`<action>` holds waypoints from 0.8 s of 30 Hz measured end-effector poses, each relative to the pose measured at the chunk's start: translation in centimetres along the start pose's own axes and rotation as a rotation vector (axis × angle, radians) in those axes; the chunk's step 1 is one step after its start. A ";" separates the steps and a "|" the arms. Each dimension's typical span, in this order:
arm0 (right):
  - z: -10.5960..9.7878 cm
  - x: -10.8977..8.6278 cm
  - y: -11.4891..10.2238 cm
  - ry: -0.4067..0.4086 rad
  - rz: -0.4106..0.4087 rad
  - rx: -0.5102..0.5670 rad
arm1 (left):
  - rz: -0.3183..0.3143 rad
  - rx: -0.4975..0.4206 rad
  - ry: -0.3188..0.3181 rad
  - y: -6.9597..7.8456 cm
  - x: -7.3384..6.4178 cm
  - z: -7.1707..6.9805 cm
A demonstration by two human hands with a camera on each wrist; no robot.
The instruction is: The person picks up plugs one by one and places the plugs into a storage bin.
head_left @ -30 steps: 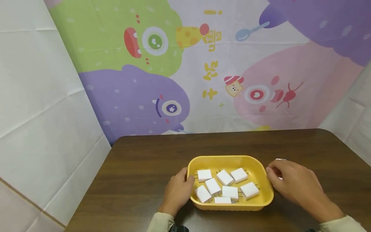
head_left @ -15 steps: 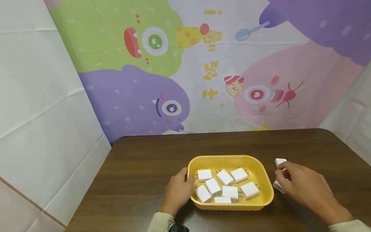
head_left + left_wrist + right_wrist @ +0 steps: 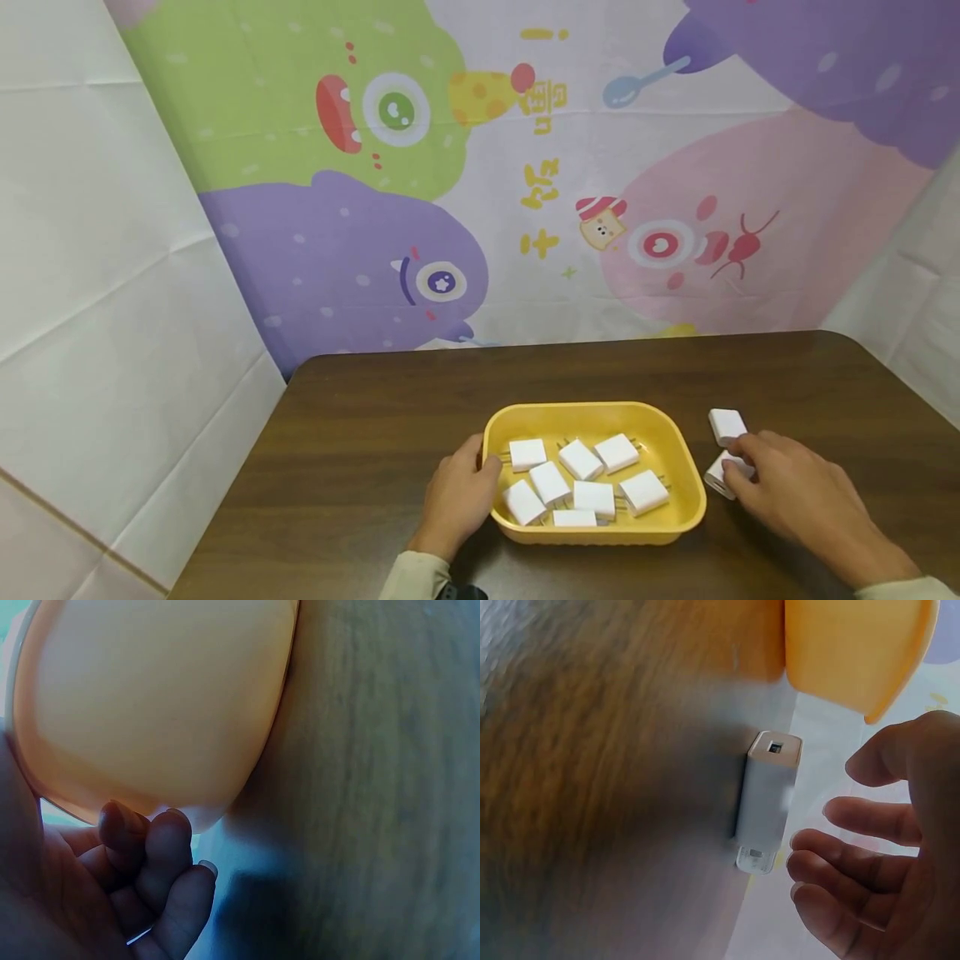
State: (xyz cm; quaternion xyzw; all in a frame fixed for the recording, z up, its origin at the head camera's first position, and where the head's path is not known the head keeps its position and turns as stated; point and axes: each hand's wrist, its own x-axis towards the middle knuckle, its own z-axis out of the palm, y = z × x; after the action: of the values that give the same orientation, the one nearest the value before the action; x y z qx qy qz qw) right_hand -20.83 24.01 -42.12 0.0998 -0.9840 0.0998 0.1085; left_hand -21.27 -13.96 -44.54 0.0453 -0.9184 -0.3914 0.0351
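My left hand (image 3: 459, 498) grips the left rim of a yellow plastic tray (image 3: 600, 536), thumb over the edge. In the left wrist view its fingers (image 3: 169, 840) curl beneath the tray's outer wall (image 3: 157, 712). Several white USB charger plugs (image 3: 594, 498) with metal prongs lie inside. To the right of the tray, my right hand (image 3: 806, 496) hovers at a white charger plug (image 3: 718, 477) on the table. The right wrist view shows its fingers spread apart, with a gap between them and that plug (image 3: 769, 791). A second loose plug (image 3: 726, 425) lies just behind it.
The dark wood table (image 3: 360, 467) reaches back to a cartoon-printed cloth (image 3: 540, 308). White cloth panels (image 3: 135, 292) stand at the left and right sides.
My right hand has moved right from the tray's right rim to the loose plugs, then drawn slightly back, uncovering them. The left hand stays on the tray.
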 end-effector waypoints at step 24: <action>1.0 -0.3 0.2 -0.078 0.013 -0.048 | 0.011 -0.011 0.008 0.0 -0.1 0.0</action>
State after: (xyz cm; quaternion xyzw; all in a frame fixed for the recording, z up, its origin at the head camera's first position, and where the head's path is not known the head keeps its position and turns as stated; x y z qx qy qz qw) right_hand -20.78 24.05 -43.14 0.0946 -0.9902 0.0730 0.0717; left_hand -21.21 -13.98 -44.58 0.0416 -0.9163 -0.3962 0.0410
